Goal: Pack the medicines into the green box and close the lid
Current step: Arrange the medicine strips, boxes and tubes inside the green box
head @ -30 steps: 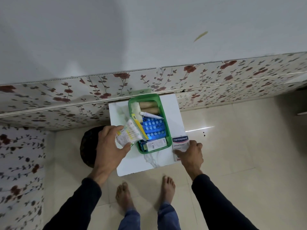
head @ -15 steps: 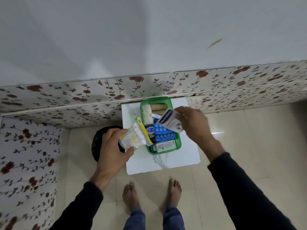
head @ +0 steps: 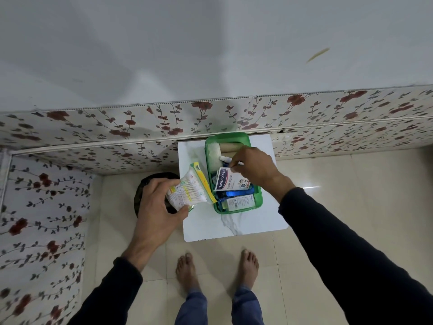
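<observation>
The green box [head: 258,194] stands open on a small white marble-look table [head: 234,225]. Inside it lie bandage rolls [head: 230,146], a white tube, blue blister packs and a white carton [head: 241,202]. My right hand [head: 254,168] is over the box, fingers pinching the top edge of the white and blue Hansaplast packet [head: 228,180], which lies tilted on the box's contents. My left hand [head: 159,207] hovers left of the box and grips a clear packet of cotton buds [head: 189,190] with a yellow strip. The lid is not clearly visible.
The table stands against a floral-papered wall [head: 140,127]. A dark round object [head: 150,184] sits on the tiled floor left of the table, partly behind my left hand. My bare feet [head: 218,269] stand just in front of the table.
My right hand picked the Hansaplast packet up from the table's right side, carried it over the box and lowered it onto the contents. My left hand kept holding the cotton buds.
</observation>
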